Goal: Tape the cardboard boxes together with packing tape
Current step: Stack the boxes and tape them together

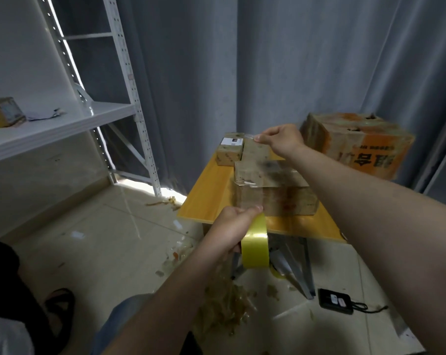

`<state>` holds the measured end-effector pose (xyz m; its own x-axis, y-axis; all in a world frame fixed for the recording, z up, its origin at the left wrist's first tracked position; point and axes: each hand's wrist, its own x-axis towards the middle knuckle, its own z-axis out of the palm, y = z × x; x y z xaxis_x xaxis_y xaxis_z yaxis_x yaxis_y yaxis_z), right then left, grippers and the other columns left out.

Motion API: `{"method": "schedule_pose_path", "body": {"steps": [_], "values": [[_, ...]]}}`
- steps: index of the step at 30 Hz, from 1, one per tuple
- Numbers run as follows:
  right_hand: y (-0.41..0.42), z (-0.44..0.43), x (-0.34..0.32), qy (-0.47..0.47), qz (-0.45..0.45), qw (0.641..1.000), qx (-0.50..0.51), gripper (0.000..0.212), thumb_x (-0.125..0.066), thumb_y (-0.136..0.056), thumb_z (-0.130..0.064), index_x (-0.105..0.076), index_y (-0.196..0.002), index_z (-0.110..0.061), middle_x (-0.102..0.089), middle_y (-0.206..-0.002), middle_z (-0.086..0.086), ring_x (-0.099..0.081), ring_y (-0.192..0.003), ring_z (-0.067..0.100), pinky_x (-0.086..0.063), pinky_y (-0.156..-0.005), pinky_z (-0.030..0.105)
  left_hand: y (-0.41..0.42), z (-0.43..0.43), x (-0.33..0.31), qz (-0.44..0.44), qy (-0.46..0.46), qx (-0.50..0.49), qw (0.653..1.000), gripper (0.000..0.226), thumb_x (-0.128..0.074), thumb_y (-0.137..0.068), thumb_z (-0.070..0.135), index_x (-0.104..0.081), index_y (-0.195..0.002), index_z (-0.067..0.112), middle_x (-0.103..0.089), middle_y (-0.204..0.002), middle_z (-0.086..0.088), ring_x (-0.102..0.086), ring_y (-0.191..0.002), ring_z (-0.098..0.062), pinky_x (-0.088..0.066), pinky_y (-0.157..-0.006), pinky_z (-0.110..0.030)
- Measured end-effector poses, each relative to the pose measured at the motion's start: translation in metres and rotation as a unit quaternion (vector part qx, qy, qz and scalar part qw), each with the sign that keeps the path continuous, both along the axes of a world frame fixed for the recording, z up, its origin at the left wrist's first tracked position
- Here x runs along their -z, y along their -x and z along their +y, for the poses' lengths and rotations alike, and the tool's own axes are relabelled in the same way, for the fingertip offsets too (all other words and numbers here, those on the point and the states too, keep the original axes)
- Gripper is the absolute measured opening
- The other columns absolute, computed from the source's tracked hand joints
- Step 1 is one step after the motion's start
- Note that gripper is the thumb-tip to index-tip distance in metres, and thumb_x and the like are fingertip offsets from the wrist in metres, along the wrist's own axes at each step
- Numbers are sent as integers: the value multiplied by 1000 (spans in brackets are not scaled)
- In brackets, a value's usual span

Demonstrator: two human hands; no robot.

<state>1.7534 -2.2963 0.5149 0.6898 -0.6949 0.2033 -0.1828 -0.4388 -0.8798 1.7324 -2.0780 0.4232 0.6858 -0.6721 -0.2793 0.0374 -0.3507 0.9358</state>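
Note:
Two tape-wrapped cardboard boxes sit stacked on a small yellow table (211, 190): a flat upper box (265, 172) on a wider lower box (288, 201). My left hand (232, 226) grips a yellow roll of packing tape (256, 245) just in front of the lower box, at the table's near edge. My right hand (280, 138) is raised above the far end of the boxes and pinches the free end of the clear tape (251, 136). The strip stretches from there over the boxes toward the roll. A small box with a white label (229, 149) stands behind them.
A large orange-printed carton (357, 142) lies at the table's back right. Crumpled used tape (227, 306) litters the floor under my left arm. A black device with a cord (335, 301) lies on the floor at right. White metal shelving (63, 119) stands at left, grey curtains behind.

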Motion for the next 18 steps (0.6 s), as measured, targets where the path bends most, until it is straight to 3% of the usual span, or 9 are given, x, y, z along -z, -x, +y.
{"method": "schedule_pose_path", "body": {"steps": [3, 6, 10, 14, 15, 17, 18], "values": [[-19, -8, 9, 12, 14, 1000, -4, 23, -86, -84, -30, -71, -67, -32, -68, -78, -17, -64, -94, 11, -44, -84, 28, -6, -5, -5, 27, 15, -5, 999, 31, -65, -95, 55, -71, -97, 24, -74, -95, -14, -73, -85, -32, -59, -77, -44], [-34, -14, 18, 25, 36, 999, 2, 22, -87, -82, -36, -71, -68, -31, -71, -84, -13, -66, -94, 11, -46, -84, 28, -12, -11, -6, 10, 5, -15, 1000, 34, -65, -95, 58, -68, -91, 24, -65, -85, -12, -71, -79, -31, -59, -73, -44], [-47, -20, 31, 15, 58, 998, 12, 25, -87, -82, -35, -68, -66, -32, -66, -78, -18, -65, -90, 9, -45, -73, 23, -15, -19, -5, 6, -2, -29, 1000, 41, -65, -91, 63, -70, -100, 23, -77, -100, -15, -75, -91, -32, -63, -77, -44], [-52, -25, 43, 32, 98, 994, 28, 28, -86, -83, -41, -67, -64, -34, -61, -73, -24, -57, -82, 3, -31, -62, 13, -18, -24, -1, 10, -12, -36, 999, 39, -66, -91, 62, -67, -98, 24, -77, -101, -11, -74, -94, -29, -61, -88, -47], [-53, -26, 47, 42, 110, 992, 36, 27, -85, -83, -45, -67, -64, -36, -64, -76, -23, -57, -88, 5, -33, -71, 15, -19, -25, 0, 8, -15, -37, 999, 42, -65, -91, 62, -69, -98, 21, -77, -102, -12, -73, -95, -29, -60, -91, -49], [-56, -26, 54, 73, 140, 986, 57, 27, -81, -84, -51, -67, -65, -39, -71, -97, -17, -56, -105, 14, -30, -99, 36, -19, -27, 2, 8, -15, -39, 999, 45, -66, -90, 61, -71, -102, 19, -77, -103, -11, -73, -99, -30, -57, -97, -52], [-58, -25, 57, 91, 157, 981, 67, 28, -80, -85, -53, -67, -64, -39, -73, -106, -14, -56, -114, 19, -25, -105, 46, -19, -27, 3, 8, -13, -41, 999, 44, -66, -90, 61, -70, -102, 19, -77, -104, -9, -72, -101, -29, -56, -98, -52]]}}
